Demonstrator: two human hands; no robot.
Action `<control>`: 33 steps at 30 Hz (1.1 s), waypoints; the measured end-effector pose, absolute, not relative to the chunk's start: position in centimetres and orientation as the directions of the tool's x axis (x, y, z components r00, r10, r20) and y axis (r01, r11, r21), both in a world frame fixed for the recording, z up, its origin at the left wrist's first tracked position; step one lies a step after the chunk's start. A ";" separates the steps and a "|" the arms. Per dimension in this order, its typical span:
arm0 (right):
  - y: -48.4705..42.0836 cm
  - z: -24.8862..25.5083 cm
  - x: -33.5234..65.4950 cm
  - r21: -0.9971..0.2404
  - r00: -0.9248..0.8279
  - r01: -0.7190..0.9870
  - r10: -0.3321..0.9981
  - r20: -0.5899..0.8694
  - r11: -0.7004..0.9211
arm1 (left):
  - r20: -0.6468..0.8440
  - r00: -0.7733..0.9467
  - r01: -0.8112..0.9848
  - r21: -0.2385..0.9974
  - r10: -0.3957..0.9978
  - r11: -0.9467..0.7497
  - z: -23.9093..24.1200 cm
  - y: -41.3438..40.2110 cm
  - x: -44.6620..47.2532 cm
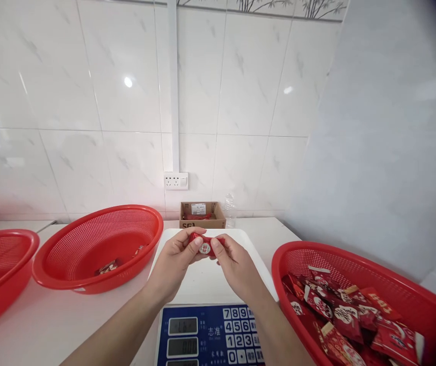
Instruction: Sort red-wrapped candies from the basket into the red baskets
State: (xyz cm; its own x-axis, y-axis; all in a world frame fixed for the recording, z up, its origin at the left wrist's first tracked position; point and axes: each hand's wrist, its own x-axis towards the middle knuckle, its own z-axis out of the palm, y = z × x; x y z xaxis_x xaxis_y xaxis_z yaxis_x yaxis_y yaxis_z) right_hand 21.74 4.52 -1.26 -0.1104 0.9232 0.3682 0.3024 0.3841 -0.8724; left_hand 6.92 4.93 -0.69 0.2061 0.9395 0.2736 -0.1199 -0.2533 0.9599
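Observation:
Both my hands pinch one small red wrapped packet (205, 248) with a round white label, held above the white pan (198, 284) of a weighing scale. My left hand (177, 259) grips its left end between thumb and fingers. On the right end, my right hand (236, 262) closes the same way. Beneath my wrists sits the scale's blue panel (214, 333), with number keys on the right and small displays on the left. To the right, a red plastic basket (355, 254) holds several red packets (347, 315) of similar look.
At the left stands a red perforated basket (88, 229) with a few packets (109, 267) in it. Another red basket (7, 254) is cut off by the left edge. An open cardboard box (202, 223) and a clear plastic bottle (230, 208) stand behind the scale against the tiled wall.

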 end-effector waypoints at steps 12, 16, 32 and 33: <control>4.2 -1.2 21.5 -0.926 -0.077 0.169 0.941 0.330 0.338 | 0.300 0.239 0.050 0.946 0.924 -0.320 -1.5 6.2 5.9; 4.7 -1.7 21.0 -0.926 -0.118 0.225 0.952 0.283 0.304 | 0.323 0.182 0.128 0.928 0.929 -0.349 -2.4 6.5 4.8; 6.4 -3.3 21.1 -0.705 -0.084 0.680 0.977 0.195 0.200 | 0.361 0.037 0.199 0.911 0.932 -0.361 -0.6 6.5 1.9; 6.8 -3.5 21.3 -0.681 -0.073 0.711 0.982 0.173 0.173 | 0.368 0.026 0.200 0.909 0.929 -0.366 -0.3 6.4 1.6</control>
